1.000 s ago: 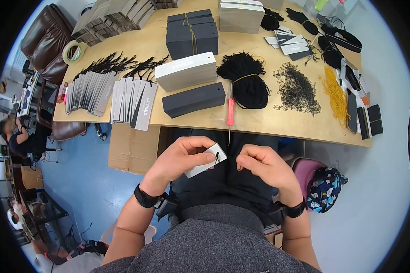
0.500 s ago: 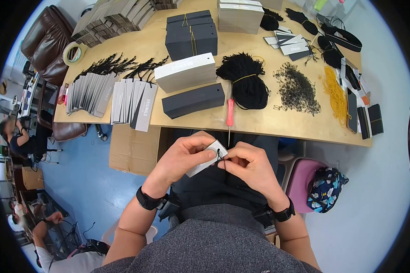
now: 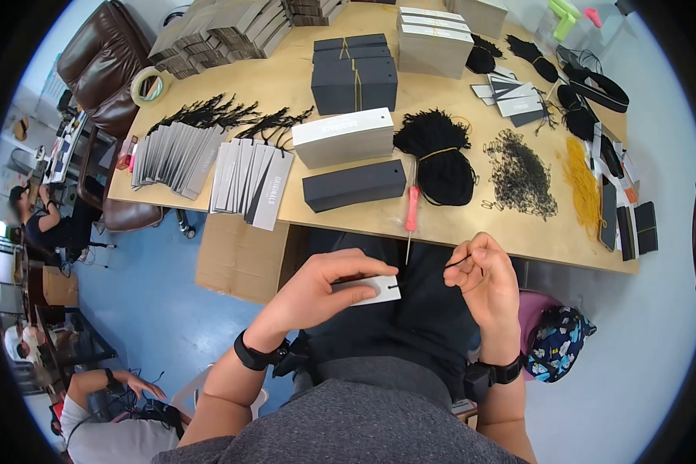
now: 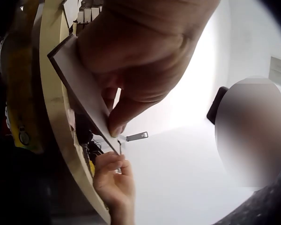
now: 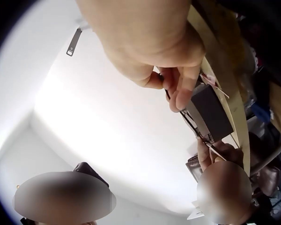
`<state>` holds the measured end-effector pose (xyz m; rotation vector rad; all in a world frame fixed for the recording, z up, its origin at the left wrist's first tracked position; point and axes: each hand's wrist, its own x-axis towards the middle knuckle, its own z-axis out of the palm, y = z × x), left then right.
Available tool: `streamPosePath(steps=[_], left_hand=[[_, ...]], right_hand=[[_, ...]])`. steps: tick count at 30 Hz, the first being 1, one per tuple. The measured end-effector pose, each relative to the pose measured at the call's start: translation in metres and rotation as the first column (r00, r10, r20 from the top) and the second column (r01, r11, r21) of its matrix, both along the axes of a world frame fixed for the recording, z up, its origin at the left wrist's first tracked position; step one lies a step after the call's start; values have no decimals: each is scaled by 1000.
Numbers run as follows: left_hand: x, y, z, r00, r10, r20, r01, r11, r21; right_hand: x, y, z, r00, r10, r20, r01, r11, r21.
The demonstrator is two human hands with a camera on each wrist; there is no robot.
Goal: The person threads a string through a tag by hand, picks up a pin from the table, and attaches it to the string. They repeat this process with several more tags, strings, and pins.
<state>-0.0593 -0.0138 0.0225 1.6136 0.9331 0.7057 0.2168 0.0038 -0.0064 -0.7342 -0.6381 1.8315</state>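
My left hand [image 3: 317,290] pinches a white card hang tag [image 3: 383,290] between thumb and fingers, over the lap in front of the table edge. Black cord shows at the hole near the tag's right end. Off to the right, my right hand [image 3: 487,286] is raised and pinches a black cord [image 3: 458,263] between thumb and fingertips. The right wrist view has the cord [image 5: 189,121] stretching from those fingertips toward the tag. In the left wrist view the tag [image 4: 82,91] appears edge-on under the left fingers.
On the table [image 3: 348,219] lie fanned tags [image 3: 247,182], a dark card stack [image 3: 354,185], a white stack [image 3: 344,143], a bundle of black cords [image 3: 445,174], small black pins [image 3: 522,174] and yellow bands [image 3: 580,185]. A red-handled awl [image 3: 412,209] overhangs the edge.
My right hand met the tag's cord half a second ago, then drew away up and right with the cord pinched. The left hand has turned the tag nearly level.
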Motion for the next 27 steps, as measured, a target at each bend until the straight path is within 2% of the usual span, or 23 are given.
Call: streamPosePath(steps=[3,5,6,8,9,10,11,13,14,16,17,18,19,20,22,23,25,27], left_hand=[[-6,-10,21,1000,24,-19,-25,999,-38],[-15,-16,32,999,-4,-39,1,997,-83],[-23,-16,38,998,17,-52,-20,997,-73],[-38,-15,50,995,31,-91,-36,998,-52],[-42,-14,50,980,198,38,-193,976,-98],[-46,-9,68,937,344,66,-320,917,-239],[-56,3,71,908,419,-17,-417,898,-142],[-57,30,73,773,597,216,-609,793,-11],[-63,44,71,771,598,218,-612,791,-5],[-75,65,61,710,681,178,-704,695,148],[-75,69,53,712,679,179,-702,695,154],[-73,74,44,690,724,-18,-685,661,306],[-71,78,33,617,760,-204,-631,633,449],[-71,81,15,620,759,-200,-628,633,453],[-67,81,-18,549,764,-339,-507,626,592],[-65,80,-26,550,764,-337,-506,626,594],[-59,76,-33,465,787,-406,-439,603,666],[-57,75,-33,479,796,-371,-465,588,662]], right_hand=[[-3,-1,-2,998,5,-60,-7,1000,-30],[-3,-2,1,992,59,111,-63,997,32],[-4,-1,5,992,79,98,-83,996,42],[-5,-3,13,939,215,268,-224,975,3],[-7,-4,15,938,242,248,-255,967,22],[-10,-4,18,938,247,245,-262,965,29],[-16,-6,22,927,235,291,-263,963,62],[-18,-9,25,912,251,325,-294,952,89],[-17,-11,24,912,252,324,-297,950,95],[-17,-15,22,881,284,378,-340,936,91],[-16,-18,21,883,293,366,-338,939,65],[-14,-20,21,885,288,366,-335,940,70],[-12,-22,22,880,293,373,-334,941,49],[-10,-23,22,875,297,381,-332,943,28],[-7,-24,19,881,291,373,-323,946,24],[-6,-23,18,875,296,383,-326,945,13],[-5,-23,18,865,308,395,-335,942,0],[-8,-21,18,859,319,401,-342,940,-15]])
